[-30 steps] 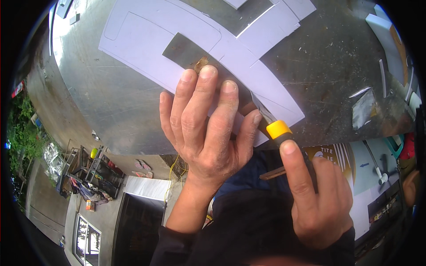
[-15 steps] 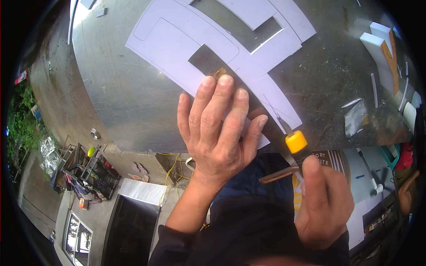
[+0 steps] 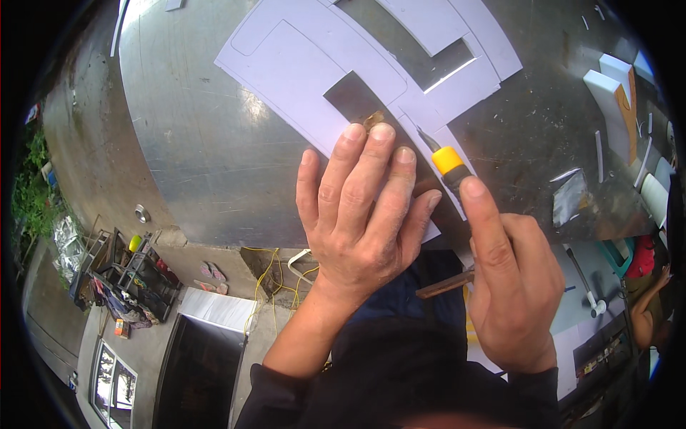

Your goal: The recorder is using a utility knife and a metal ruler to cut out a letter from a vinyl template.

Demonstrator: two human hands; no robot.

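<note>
In the head view, the white sheet carries thin drawn lines, one a rounded outline near its left end. A small blue mark shows on the pale board beside the right hand, too little of it to read. Any print on the orange box at lower left is too small to make out.

The left hand lies palm down over the sheet and its cut-out slot, fingers stretched out and a little spread, thumb apart, grasping nothing that shows. Its longest fingertips are at a brown scrap. The right hand is closed round the dark handle of a knife with a yellow collar, index finger laid straight along it. The blade points up and left over the sheet; whether its tip touches cannot be told.

The sheet lies on the metal table, its top cut off by the picture's edge and part of its near end covered by the left hand. A brown strip runs behind the right hand; whether it is held is unclear. What lies under the left palm is hidden. At the far right, another person's arm is partly lost in the dark rim.
</note>
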